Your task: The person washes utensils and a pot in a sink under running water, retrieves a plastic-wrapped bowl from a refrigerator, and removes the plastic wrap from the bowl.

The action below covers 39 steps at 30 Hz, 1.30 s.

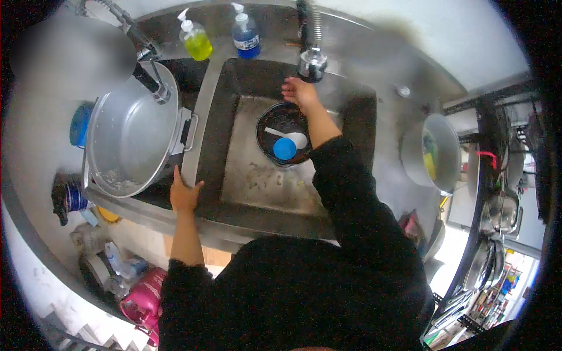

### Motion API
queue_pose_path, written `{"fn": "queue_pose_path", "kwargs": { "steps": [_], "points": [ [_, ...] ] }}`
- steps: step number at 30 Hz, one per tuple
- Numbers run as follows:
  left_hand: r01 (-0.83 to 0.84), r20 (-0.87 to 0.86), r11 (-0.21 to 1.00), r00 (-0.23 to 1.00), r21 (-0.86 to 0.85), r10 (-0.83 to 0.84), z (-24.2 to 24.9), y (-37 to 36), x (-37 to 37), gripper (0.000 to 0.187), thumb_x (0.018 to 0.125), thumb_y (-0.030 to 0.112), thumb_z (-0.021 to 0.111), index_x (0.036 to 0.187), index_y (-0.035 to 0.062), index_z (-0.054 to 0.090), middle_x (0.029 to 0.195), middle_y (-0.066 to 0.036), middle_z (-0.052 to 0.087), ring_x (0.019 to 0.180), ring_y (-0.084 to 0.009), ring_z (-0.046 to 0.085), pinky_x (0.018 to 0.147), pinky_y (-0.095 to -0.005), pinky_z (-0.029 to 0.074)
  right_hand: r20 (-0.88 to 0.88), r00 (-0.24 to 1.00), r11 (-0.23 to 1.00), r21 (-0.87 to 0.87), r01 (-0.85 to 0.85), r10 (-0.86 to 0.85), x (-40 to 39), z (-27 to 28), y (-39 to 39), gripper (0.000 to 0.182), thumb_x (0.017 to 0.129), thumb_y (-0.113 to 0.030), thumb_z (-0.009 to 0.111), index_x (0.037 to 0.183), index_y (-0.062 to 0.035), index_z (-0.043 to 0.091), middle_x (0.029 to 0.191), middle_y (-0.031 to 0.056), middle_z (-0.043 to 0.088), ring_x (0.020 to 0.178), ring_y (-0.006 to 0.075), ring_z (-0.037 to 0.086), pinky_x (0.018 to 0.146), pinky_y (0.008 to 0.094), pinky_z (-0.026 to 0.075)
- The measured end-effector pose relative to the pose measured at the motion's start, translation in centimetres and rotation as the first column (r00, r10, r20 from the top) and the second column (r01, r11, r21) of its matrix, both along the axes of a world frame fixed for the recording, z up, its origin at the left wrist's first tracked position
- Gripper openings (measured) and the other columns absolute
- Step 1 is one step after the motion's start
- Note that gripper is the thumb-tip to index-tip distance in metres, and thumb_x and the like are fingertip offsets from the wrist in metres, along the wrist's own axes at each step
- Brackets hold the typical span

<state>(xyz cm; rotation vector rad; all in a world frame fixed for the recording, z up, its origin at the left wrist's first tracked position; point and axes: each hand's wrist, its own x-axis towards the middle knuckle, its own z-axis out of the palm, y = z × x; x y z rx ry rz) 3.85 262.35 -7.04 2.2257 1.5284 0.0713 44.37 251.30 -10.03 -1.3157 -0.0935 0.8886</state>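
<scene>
My right hand (300, 93) is held over the sink basin (269, 193), just below the spray head of the faucet (312, 65), with its fingers extended and nothing in them that I can see. Under it in the basin sits a dark round pan (266, 143). A white spoon (297, 139) and a blue round lid or cup (284, 148) lie in that pan. My left hand (185, 196) rests on the steel divider at the basin's front left, thumb and index finger apart, holding nothing. Close to it is a large metal pot (126, 140), tilted in the left basin.
Two pump bottles, one yellow-green (198, 44) and one blue (246, 40), stand on the back ledge. A second faucet (153, 85) hangs over the large pot. At right are a metal pot (436, 152) and a rack of pans (492, 257). A pink gas cylinder (145, 295) stands below left.
</scene>
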Motion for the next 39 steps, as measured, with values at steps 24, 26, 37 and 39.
{"fn": "queue_pose_path", "kwargs": {
  "steps": [24,26,37,39],
  "points": [
    [0.016,-0.002,0.998,1.000,0.053,-0.016,-1.1,0.9,1.2,0.084,0.057,0.026,0.074,0.128,0.0107,0.033,0.108,-0.017,0.052,0.098,-0.0340,0.048,0.084,-0.0406,0.038,0.257,0.628,0.329,-0.944,0.003,0.735,-1.6,-26.2,-1.8,0.029,0.080,-0.020,0.040,0.088,0.0002,0.058,0.089,0.0224,0.058,0.072,0.0355,0.060,0.064,0.0453,0.048],
    [0.014,-0.002,0.998,1.000,0.062,-0.014,-1.2,0.9,1.2,0.083,0.057,0.025,0.074,0.128,0.0101,0.033,0.107,-0.017,0.052,0.097,-0.0339,0.049,0.084,-0.0406,0.038,0.028,0.871,0.418,-0.885,-0.207,0.490,-2.8,-28.2,-2.3,0.032,0.082,-0.022,0.037,0.093,0.0003,0.057,0.092,0.0240,0.057,0.069,0.0364,0.060,0.062,0.0457,0.048],
    [0.050,-0.035,0.992,0.998,0.114,-0.046,-0.7,0.4,1.0,0.083,0.059,0.031,0.073,0.128,0.0077,0.033,0.114,-0.019,0.047,0.103,-0.0345,0.043,0.089,-0.0404,0.034,0.034,0.818,0.386,-0.892,-0.234,0.575,-5.8,-21.2,-2.3,0.057,0.079,-0.049,0.041,0.099,0.0012,0.057,0.105,0.0205,0.055,0.098,0.0327,0.053,0.083,0.0407,0.040],
    [0.144,0.160,0.958,0.969,0.250,-0.187,-3.0,1.3,-1.5,0.086,0.063,0.043,0.067,0.129,0.0041,0.029,0.121,-0.020,0.041,0.110,-0.0336,0.038,0.093,-0.0404,0.030,0.045,0.809,0.389,-0.891,-0.232,0.585,-5.0,-19.7,-2.9,0.049,0.079,-0.043,0.045,0.092,0.0017,0.059,0.100,0.0198,0.057,0.088,0.0312,0.057,0.073,0.0397,0.045]
  ]
}}
